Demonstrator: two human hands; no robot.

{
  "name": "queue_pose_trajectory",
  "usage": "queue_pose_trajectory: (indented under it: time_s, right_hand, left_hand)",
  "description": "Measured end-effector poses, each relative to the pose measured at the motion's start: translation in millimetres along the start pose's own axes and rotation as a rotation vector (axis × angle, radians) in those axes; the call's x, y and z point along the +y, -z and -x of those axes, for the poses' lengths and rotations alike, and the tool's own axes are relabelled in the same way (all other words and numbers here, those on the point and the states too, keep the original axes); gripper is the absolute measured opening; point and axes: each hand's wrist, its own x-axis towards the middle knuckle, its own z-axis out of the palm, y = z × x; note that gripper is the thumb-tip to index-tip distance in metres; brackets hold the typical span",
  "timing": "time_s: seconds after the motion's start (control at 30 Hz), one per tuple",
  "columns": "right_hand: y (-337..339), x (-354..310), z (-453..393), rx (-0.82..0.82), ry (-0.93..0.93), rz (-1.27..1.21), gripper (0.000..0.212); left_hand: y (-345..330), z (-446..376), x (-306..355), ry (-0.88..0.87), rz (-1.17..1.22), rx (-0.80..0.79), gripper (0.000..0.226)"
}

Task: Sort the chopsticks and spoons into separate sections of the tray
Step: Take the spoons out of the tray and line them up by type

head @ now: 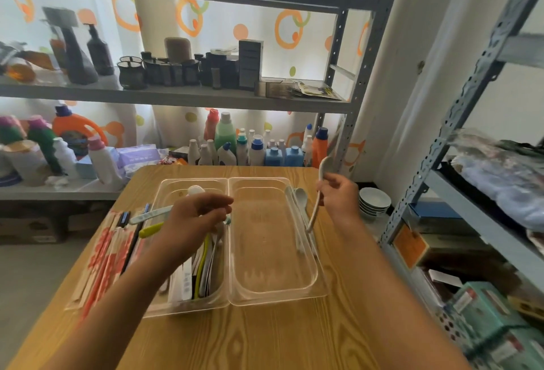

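Note:
Two clear plastic bins stand side by side on the wooden table. The left bin holds a mixed pile of utensils: wrapped chopsticks, spoons, yellow-green handles. The right bin has two white spoons lying along its right wall. My right hand grips a white long-handled spoon upright above that bin's right edge, bowl up. My left hand reaches into the left bin, fingers curled around a utensil with a teal tip. Paper-wrapped chopsticks lie left of the bins.
A stack of white bowls sits off the table's right side. Metal shelving with bottles stands behind the table, and another rack with boxes is on the right. A light-blue and a yellow-green handle stick out over the left bin's rim.

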Motion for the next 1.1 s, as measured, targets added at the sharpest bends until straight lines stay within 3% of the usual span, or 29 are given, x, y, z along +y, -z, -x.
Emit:
queue_pose_trajectory:
  time_s: [0.13, 0.27, 0.53, 0.83, 1.1]
  right_hand:
    - [4.2, 43.6, -20.3, -0.018, -0.084, 0.314, 0.024]
    - [2.9, 66.1, -18.2, -0.044, -0.088, 0.436, 0.016]
    - [-18.1, 69.4, -12.3, -0.100, -0.028, 0.479, 0.015]
    - [-20.7, 75.5, -22.5, -0.190, -0.077, 0.344, 0.029]
    - [-11.7, 81.9, -29.7, -0.148, -0.097, 0.357, 0.022]
  left_hand:
    - [5.7, -2.9, -3.8, 0.028, 0.042, 0.027, 0.022]
    - [14.6, -6.0, -8.6, 0.077, 0.050, 0.029, 0.021]
    - [29.0, -11.2, -12.2, 0.114, 0.061, 0.099, 0.020]
    - [34.4, -14.3, -20.9, 0.136, 0.078, 0.107, 0.020]
    - [41.4, -18.5, -29.5, 0.148, 0.059, 0.167, 0.019]
